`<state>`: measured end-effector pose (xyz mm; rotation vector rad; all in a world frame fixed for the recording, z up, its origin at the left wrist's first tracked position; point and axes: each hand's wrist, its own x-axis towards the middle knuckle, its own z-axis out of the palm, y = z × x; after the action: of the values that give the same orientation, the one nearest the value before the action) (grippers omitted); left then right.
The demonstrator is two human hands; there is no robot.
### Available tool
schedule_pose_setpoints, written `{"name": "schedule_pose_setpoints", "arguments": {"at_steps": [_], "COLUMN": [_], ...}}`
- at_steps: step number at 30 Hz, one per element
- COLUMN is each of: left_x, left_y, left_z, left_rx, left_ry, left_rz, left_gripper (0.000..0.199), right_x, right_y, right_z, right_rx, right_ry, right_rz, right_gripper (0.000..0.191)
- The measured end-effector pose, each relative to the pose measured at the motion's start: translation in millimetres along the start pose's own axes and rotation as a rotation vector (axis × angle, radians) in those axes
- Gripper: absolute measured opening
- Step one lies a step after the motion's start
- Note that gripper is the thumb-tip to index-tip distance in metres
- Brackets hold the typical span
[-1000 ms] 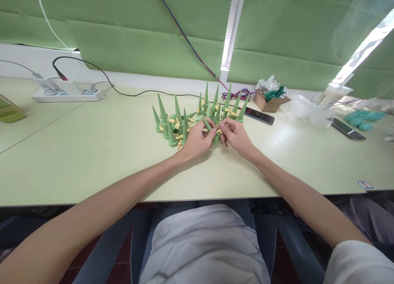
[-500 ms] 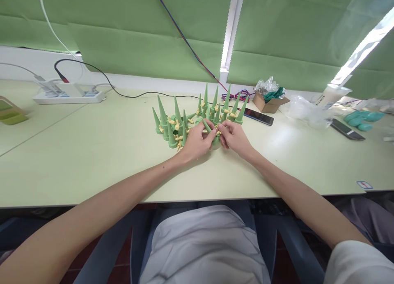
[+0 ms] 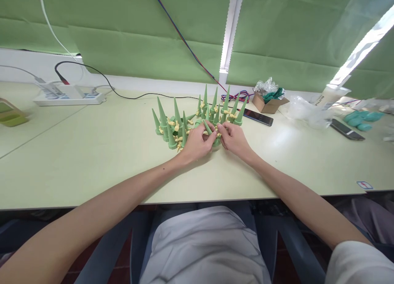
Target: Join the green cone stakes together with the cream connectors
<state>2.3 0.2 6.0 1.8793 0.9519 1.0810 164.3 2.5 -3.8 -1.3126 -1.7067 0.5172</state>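
Note:
Several green cones with small yellow pieces stand on the table in two groups, a left group (image 3: pixel 171 126) and a right group (image 3: pixel 226 107). In front of the right group, my left hand (image 3: pixel 200 141) is closed on a tilted green cone (image 3: pixel 207 127). My right hand (image 3: pixel 234 139) meets it from the right, thumb and forefinger pinched at a small yellow piece (image 3: pixel 218 130) beside the cone. Its other fingers curl under and are partly hidden. The fingertips of both hands nearly touch.
On the pale table (image 3: pixel 123 152), a power strip (image 3: pixel 69 98) lies at the back left. Toward the right are a phone (image 3: pixel 257 117), a small box with plastic wrap (image 3: pixel 268 104), a cup (image 3: pixel 328 97), another phone (image 3: pixel 346 130) and teal items (image 3: pixel 361 119). A cable coil (image 3: pixel 241 96) lies behind the cones.
The right hand's fingers have shifted slightly and its lower fingers are tucked closer in. Otherwise the hands and cones look nearly the same, with a very small shift of the view.

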Motion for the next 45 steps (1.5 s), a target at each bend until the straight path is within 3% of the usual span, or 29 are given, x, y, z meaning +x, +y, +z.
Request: {"name": "schedule_pose_setpoints", "arguments": {"at_steps": [26,45], "left_x": [5.9,1.6], "left_y": [-3.5,-5.4], "left_z": [0.6,5.2], "left_rx": [-0.171,-0.02], "left_ry": [0.027,0.013], "left_rz": [-0.055,0.008], "left_gripper": [0.017,0.014], "right_x": [-2.0,-1.1], "right_y": [-2.0,2.2], "right_z": [0.2,-1.3], "right_rx": [-0.055,-0.117], "right_ry": [0.019,-0.15], "right_rz": [-0.123,-0.134], "right_gripper": [0.053,0.054]}}
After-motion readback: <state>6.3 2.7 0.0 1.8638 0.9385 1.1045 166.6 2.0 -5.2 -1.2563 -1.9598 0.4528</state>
